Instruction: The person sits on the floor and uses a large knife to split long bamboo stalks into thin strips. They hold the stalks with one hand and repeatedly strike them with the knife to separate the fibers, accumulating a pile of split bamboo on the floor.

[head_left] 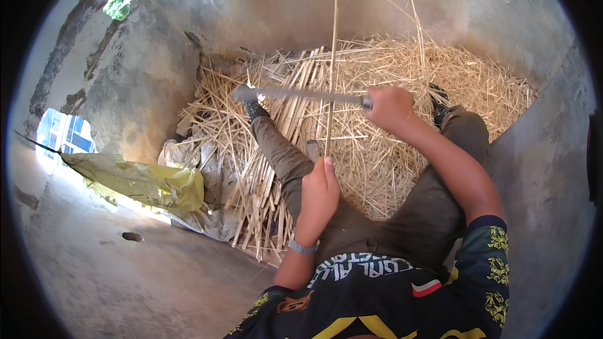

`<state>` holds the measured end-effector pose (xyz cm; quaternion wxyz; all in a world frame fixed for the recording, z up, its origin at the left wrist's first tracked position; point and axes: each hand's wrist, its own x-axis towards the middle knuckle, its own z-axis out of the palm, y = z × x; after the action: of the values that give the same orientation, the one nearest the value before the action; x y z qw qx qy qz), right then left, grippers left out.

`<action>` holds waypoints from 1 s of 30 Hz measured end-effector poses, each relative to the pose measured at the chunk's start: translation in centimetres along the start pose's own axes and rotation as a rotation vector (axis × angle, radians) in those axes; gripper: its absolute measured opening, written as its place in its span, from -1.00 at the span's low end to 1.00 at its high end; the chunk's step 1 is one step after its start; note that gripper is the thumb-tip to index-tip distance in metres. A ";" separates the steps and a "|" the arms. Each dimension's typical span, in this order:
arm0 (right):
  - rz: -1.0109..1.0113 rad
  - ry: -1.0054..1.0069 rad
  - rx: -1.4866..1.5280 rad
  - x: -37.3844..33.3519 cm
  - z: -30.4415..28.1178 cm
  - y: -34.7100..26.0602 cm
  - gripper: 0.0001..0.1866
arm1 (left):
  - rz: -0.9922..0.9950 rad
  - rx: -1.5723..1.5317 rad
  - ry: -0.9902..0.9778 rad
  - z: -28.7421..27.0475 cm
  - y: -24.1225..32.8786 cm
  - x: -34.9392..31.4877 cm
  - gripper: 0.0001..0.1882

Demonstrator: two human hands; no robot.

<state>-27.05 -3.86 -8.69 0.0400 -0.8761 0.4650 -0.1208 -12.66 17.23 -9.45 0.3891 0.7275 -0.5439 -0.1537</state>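
Note:
My left hand [320, 191] is closed around the lower end of a thin bamboo strip [333, 31], which points away from me toward the far wall. In my right hand [391, 110] is the handle of a long-bladed knife [295, 93]. Its blade, slightly smeared by motion, stretches leftward across the strip; whether it touches the strip I cannot tell. A short brownish piece [312, 149] shows just beyond my left hand, partly hidden.
Shavings [402, 157] cover the floor between my legs and beyond. Split strips [301, 81] lie piled along the left. Concrete walls [270, 12] stand close around. A yellowish sheet [151, 182] hangs at left beside a wall opening [66, 132].

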 end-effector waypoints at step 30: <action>0.298 -0.244 0.183 4.0 -2.7 4.5 -0.68 | -0.005 0.586 0.133 -0.6 -1.3 -3.4 -0.71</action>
<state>-29.22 -9.59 -6.21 0.1930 -0.7986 0.5681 -0.0483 -12.59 20.72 -10.71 0.1969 0.8187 -0.5364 0.0568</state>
